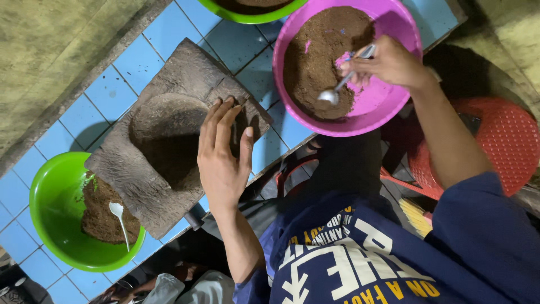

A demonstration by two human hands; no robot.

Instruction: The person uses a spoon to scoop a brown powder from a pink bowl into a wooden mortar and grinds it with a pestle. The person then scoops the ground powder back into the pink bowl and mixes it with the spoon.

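Here, the right hand [388,63] pinches a metal spoon [337,90], its tip down in the brown stuff inside the pink bowl [388,104]. The left hand [222,152] lies flat, fingers open, on the wooden mold [163,135] beside it.

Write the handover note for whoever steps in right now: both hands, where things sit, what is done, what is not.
Left hand: open, lying flat on the wooden board, at the edge of its round hollow.
Right hand: shut on a metal spoon, whose tip is in the brown powder inside the pink bowl.
A green bowl beside the board holds more brown stuff and a white spoon.
Done: the pink bowl's far side is scraped bare.
Not done: the hollow looks unfilled.
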